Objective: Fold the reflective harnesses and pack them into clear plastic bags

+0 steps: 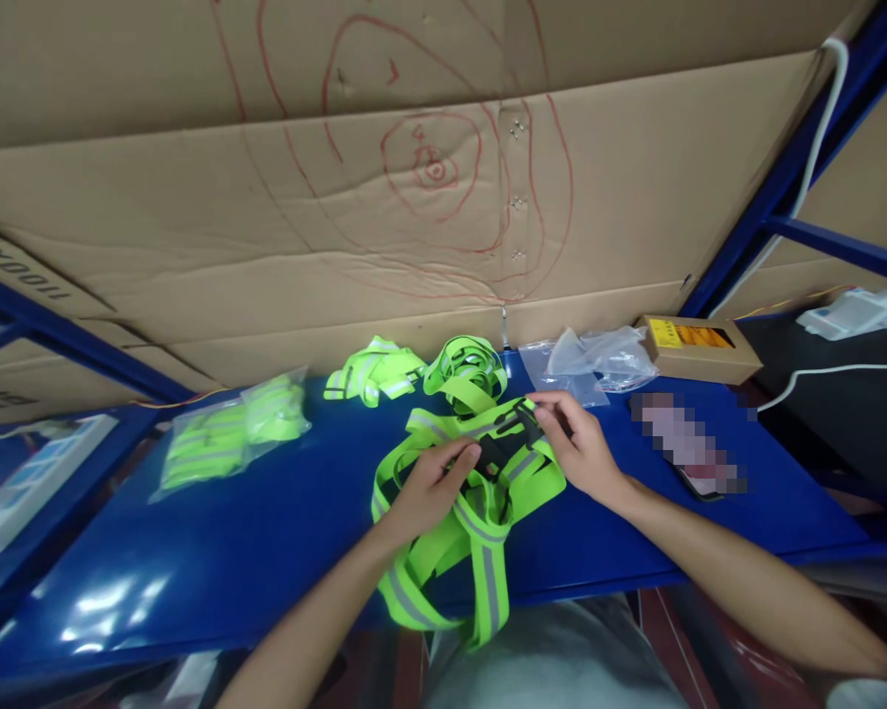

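Note:
A neon-green reflective strap vest (490,576) with silver-grey stripes lies loosely looped at the front of the blue table, one loop hanging past the edge. My left hand (432,484) is closed in a pinch on its strap near some black parts. On the right, thumb and finger of my right hand (580,443) pinch the vest beside a black plastic buckle (515,421). Whether the buckle halves are joined I cannot tell. Just behind the hands sit a coiled green strap bundle (467,364) and a folded green bundle (375,372).
Bagged green vests (225,438) lie left on the blue table (281,551). Clear plastic bags (598,359), an open cardboard box (701,347) and a blurred-out phone-like object (686,443) are on the right. A cardboard wall (620,187) with red circles stands behind, between blue frame posts.

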`<state>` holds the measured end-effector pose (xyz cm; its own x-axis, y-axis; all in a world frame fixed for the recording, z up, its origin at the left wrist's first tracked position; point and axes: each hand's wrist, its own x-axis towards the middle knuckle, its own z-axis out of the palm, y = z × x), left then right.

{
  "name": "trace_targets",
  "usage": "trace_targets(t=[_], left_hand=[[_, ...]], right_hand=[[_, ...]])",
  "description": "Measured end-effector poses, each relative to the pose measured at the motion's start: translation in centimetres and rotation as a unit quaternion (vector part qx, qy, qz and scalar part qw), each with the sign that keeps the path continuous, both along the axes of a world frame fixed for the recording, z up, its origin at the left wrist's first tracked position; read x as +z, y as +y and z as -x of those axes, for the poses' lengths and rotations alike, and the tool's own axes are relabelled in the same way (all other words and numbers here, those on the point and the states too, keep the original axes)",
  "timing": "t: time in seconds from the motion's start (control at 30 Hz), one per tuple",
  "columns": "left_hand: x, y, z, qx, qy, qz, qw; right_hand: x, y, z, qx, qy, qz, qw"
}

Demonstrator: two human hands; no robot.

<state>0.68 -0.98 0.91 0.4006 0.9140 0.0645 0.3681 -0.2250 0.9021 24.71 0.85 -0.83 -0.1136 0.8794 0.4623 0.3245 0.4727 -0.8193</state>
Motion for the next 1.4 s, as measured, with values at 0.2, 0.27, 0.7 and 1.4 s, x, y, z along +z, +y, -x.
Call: trace_targets(t=[0.2, 0.27, 0.7, 1.4], left_hand=[[0.1, 0.4, 0.2, 0.018, -0.018, 0.003, 1.000], [0.2, 0.5, 0.1, 0.019, -0.023, 0.007, 1.000], [-1.3, 0.4, 0.0, -0.012, -0.038, 0.045, 0.998], [-1.7, 0.2, -0.7, 0.030, -0.201, 0.188, 0.961]], right_hand=[[-0.4, -0.2, 0.2, 0.013, -0.014, -0.015, 1.000], [-0.5, -0.4, 0.3, 0.014, -0.020, -0.021, 0.999], [-1.6, -0.7, 1.0, 0.115, -0.072, -0.043, 0.990], [0.2, -2.6, 1.1, 0.098, -0.069, -0.051, 0.991]])
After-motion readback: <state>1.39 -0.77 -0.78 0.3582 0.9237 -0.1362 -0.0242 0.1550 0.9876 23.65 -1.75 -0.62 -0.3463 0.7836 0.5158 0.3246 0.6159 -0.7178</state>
